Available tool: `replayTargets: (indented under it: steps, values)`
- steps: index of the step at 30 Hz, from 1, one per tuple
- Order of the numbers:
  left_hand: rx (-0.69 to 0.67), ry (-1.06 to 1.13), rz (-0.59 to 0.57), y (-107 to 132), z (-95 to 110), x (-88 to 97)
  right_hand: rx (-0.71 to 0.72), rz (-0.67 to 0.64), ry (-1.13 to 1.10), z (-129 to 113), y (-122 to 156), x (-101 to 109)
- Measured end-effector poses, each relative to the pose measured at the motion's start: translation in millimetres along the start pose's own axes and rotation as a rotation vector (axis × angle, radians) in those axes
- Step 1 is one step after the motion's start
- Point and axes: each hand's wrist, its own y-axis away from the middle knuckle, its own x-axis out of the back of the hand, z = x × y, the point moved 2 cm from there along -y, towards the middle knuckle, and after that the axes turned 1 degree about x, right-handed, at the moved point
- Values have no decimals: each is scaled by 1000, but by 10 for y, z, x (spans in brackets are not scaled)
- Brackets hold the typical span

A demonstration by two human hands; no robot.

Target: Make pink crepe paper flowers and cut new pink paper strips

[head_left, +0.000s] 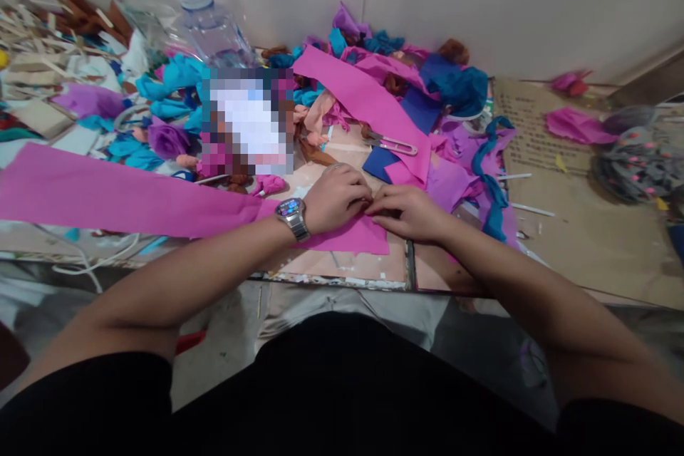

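A long pink crepe paper strip (133, 196) runs along the table's front from the far left to beneath my hands. My left hand (339, 196), with a metal-band watch (291, 210) on its wrist, is closed on the strip near its right end, fingers curled down. Against its fingertips meets my right hand (409, 212), its thumb and fingers pinched at the same part of the paper. What lies between the fingertips is hidden. Just behind the hands, thread snips (392, 144) rest on another pink paper strip (368, 96).
Blue, purple and pink paper scraps and twisted flowers crowd the back. A clear bottle (214, 25) with a white cap stands by the wall, near a blurred-out object (249, 121). Wooden sticks (32, 28) pile up at left. Cardboard (577, 235) and a dark round bundle (633, 164) lie at right.
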Motion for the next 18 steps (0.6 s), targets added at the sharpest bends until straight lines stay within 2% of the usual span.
replayTargets:
  steps: [5,12,18]
  values:
    - [24,6,9,29,-20,13,-14,80,28,29,25,-44]
    - [-5,28,1,96,59,126,-40,88,40,-5,39,-23]
    - [21,4,-16,102,61,73,-40,137,40,-6,32,-39]
